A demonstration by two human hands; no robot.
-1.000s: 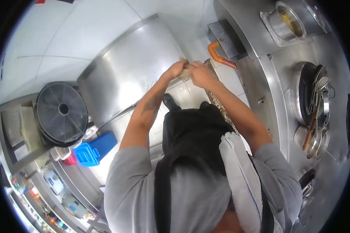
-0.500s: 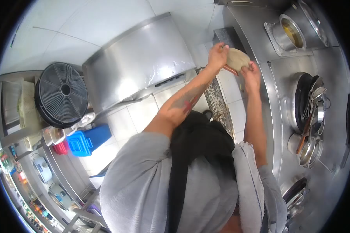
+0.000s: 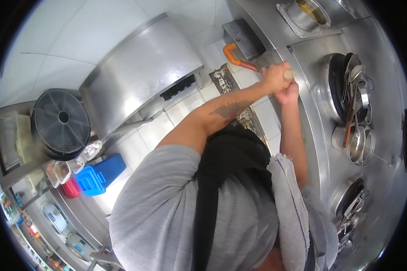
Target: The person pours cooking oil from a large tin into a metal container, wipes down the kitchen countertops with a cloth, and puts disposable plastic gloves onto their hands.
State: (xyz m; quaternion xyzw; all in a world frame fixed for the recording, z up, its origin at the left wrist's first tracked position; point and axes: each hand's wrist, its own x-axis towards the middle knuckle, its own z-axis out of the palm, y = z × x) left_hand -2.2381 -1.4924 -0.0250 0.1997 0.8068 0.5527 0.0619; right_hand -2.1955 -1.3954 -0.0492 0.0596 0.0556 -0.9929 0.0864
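Both hands come together over the floor gap beside the steel counter. My left hand (image 3: 275,77) is closed around a bunched beige piece (image 3: 289,74) that looks like dough, and a small end of it shows past the fingers. My right hand (image 3: 288,93) is closed just below, pressed against the left hand. Its fingers are partly hidden, and how much of the beige piece lies inside them cannot be seen.
The steel counter (image 3: 308,108) on the right bears a pot of yellow liquid (image 3: 309,13), stacked pans with ladles (image 3: 337,86) and small pots (image 3: 357,142). An orange pipe (image 3: 236,58) stands beyond my hands. At left are a round fan (image 3: 62,118) and a blue bin (image 3: 92,178).
The beige piece was spread flat between my separated hands and is now bunched up. My hands have closed together, and the view has shifted, showing the orange pipe.
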